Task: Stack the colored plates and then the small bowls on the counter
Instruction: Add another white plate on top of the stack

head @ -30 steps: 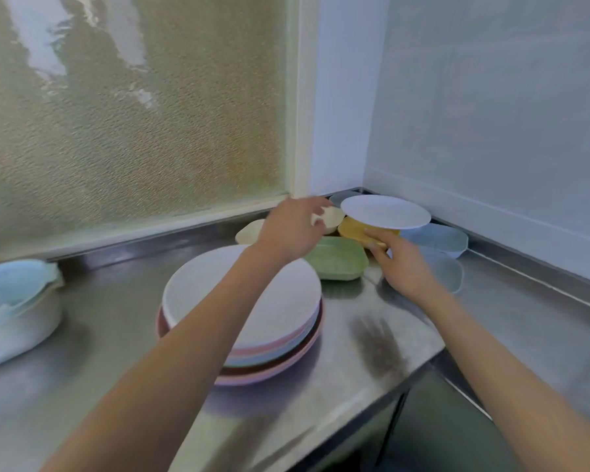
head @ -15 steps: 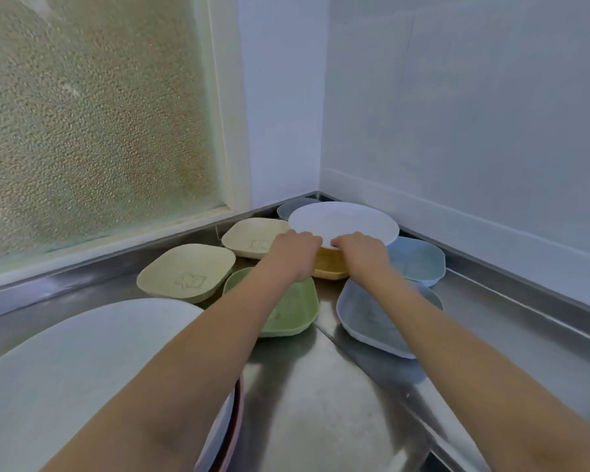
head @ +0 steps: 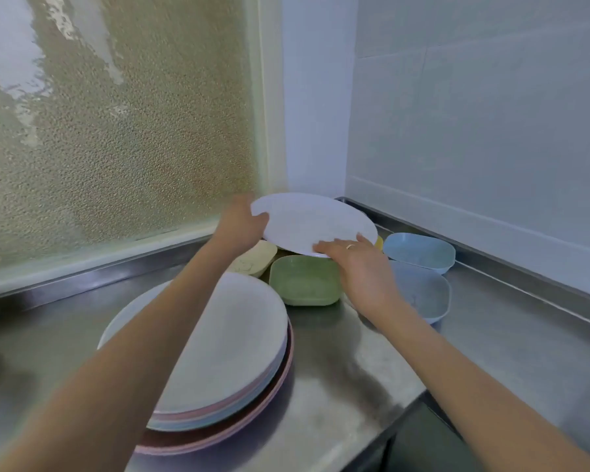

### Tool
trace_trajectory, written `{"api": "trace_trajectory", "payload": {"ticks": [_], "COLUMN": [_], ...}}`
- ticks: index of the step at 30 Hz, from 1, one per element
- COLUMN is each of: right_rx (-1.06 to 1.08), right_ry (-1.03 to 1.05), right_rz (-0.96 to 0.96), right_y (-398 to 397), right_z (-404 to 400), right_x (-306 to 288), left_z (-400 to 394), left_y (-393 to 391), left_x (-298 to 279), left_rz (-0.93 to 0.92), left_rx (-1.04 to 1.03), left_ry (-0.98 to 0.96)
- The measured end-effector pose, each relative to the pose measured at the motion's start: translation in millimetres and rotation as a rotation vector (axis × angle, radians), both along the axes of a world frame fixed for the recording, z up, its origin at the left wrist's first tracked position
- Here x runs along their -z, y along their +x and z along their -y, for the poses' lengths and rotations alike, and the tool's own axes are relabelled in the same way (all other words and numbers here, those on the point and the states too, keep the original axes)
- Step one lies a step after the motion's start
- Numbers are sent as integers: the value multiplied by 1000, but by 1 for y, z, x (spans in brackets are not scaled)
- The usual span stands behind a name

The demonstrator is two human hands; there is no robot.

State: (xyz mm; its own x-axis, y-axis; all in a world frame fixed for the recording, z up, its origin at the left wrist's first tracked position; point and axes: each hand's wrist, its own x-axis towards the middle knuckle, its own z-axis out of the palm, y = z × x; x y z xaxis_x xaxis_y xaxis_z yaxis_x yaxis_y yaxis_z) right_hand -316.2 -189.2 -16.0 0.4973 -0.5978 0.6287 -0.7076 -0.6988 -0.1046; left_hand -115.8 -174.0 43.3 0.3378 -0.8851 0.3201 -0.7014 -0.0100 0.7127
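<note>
**Inspector:** Item under handling is the white plate (head: pixel 312 223). It is off the counter, held in the far corner above the small bowls and tilted, its left edge higher. The left hand (head: pixel 241 223) grips the left rim, thumb over the top. The right hand (head: pixel 363 267) is closed on the near right rim, fingers on top, a ring visible. In my judgement the two-sided hold keeps a wide, flat piece under control while it clears the bowls.

**Clerk:** And where would it go?

**Inspector:** Most likely the plate stack (head: pixel 225 352), near and left on the steel counter (head: pixel 338 403). The stack has a pale plate on top, with bluish and pink rims showing below. The left forearm crosses over it.

**Clerk:** The bowls?

**Inspector:** Unstacked, clustered beneath the lifted plate. The green bowl (head: pixel 304 281) is nearest, with a cream bowl (head: pixel 258 257) to its left. A light blue bowl (head: pixel 419 252) sits far right, and a grey-blue bowl (head: pixel 426 294) near right, partly behind the right wrist. A yellow one is barely visible under the plate.

**Clerk:** Risks?

**Inspector:** The tilt, and the forearm lying over the landing spot. Frosted window (head: pixel 116 131) to the left, tiled wall to the right.
</note>
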Motion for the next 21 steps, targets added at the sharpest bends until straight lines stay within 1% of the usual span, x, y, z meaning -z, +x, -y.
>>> {"api": "trace_trajectory", "payload": {"ticks": [1, 3, 4, 6, 8, 9, 11, 13, 15, 18, 21], "right_rx": [-55, -154, -197, -275, -351, -385, -395, -365, -384, -453, -488], "right_ry": [-38, -130, -155, -166, -128, -104, -88, -79, 55, 315, 440], "right_rz": [44, 72, 66, 51, 37, 29, -37, -100, -130, -212, -354], "right_y": [6, 17, 23, 33, 41, 45, 49, 48, 44, 36, 32], "right_z": [-19, -57, -74, -101, -120, -126, -136, -141, -144, -140, -134], "right_x": [0, -1, 0, 3, 8, 11, 16, 22, 22, 12, 5], "left_z": [-20, -66, -90, -129, -162, -175, -192, -200, -201, -198, -192], "left_y": [15, 41, 53, 70, 82, 85, 89, 87, 84, 84, 87], "left_x": [-2, -5, -2, 9, 23, 30, 46, 61, 71, 75, 86], "left_rz": [-98, -373, -427, -388, -322, -297, -258, -259, -321, -424, -424], "left_rx": [-9, 41, 60, 23, -87, -110, -113, -115, -98, -160, -181], "left_ry": [30, 90, 87, 48, 54, 47, 64, 91, 50, 36, 22]}}
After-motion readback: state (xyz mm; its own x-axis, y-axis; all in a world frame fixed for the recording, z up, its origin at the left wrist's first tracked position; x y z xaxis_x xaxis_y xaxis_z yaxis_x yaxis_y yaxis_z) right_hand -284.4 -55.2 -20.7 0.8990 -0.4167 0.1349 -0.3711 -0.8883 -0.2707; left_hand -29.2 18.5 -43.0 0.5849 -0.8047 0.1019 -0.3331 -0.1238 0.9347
